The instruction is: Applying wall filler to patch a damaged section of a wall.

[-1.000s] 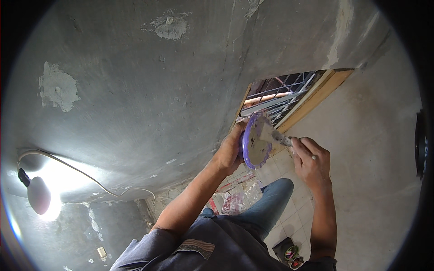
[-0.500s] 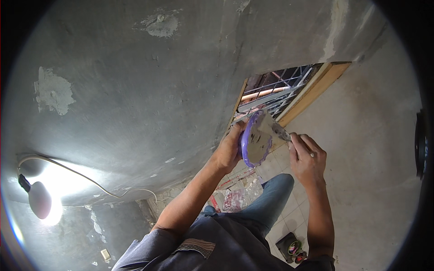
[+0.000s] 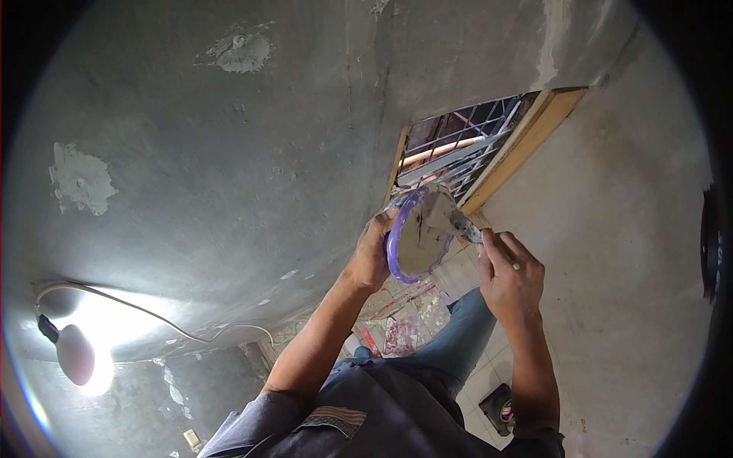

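Observation:
My left hand (image 3: 369,256) grips a round purple bowl (image 3: 392,258) from its left side. The bowl is tilted so its inside shows, holding greyish-beige putty (image 3: 420,243) with a few dark streaks; more is smeared on its scalloped rim. In my right hand (image 3: 513,276), the fingers are closed round the handle end of a putty knife (image 3: 465,227). Its blade reaches left over the far right part of the bowl, against the putty or rim; putty coats the blade, so its edge is hard to make out.
Ahead and left stands a grey wall with pale patches (image 3: 82,179). A barred window opening (image 3: 458,145) with a wooden frame (image 3: 527,149) lies beyond the bowl. A lit lamp (image 3: 76,355) hangs at lower left on a cable (image 3: 153,311). Dark objects (image 3: 496,408) lie on the tiled floor.
The bowl and both hands sit slightly further left in the picture, as the whole view has shifted a little. The knife's blade now lies lower and closer over the bowl.

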### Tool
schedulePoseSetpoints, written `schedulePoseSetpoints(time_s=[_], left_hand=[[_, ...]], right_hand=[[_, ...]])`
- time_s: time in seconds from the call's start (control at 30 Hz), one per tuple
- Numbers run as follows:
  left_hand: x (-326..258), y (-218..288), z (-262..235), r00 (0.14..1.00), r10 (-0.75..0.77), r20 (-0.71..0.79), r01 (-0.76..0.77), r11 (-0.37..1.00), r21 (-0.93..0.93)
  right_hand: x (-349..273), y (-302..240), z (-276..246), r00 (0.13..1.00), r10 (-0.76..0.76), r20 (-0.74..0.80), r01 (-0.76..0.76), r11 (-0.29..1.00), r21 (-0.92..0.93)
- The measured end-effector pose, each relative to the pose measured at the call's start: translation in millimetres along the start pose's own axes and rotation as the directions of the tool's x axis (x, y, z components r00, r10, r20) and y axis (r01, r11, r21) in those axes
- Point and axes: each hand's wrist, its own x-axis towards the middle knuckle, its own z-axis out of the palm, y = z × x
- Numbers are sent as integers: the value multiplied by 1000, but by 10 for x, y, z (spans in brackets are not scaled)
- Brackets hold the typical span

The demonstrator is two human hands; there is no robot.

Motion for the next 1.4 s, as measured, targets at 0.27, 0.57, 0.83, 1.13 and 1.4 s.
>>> schedulePoseSetpoints(time_s=[0.27, 0.57, 0.83, 1.13, 1.4], left_hand=[[-53, -137, -79, 994, 104, -15, -104, 994, 21], [-23, -85, 4, 946, 322, 38, -323, 931, 171], [-42, -230, -81, 918, 389, 81, -397, 888, 231], [-165, -321, -229, 986, 128, -105, -156, 931, -329], [-180, 137, 151, 977, 40, -208, -103, 949, -299]], right_hand=[[-251, -403, 143, 969, 217, 119, -228, 970, 88], [-375, -581, 192, 914, 357, 193, -403, 857, 322], [-504, -674, 190, 751, 352, 559, -654, 272, 706], [-264, -554, 98, 603, 256, 755, -658, -375, 653], [231, -525, -32, 862, 221, 456, -326, -446, 833]])
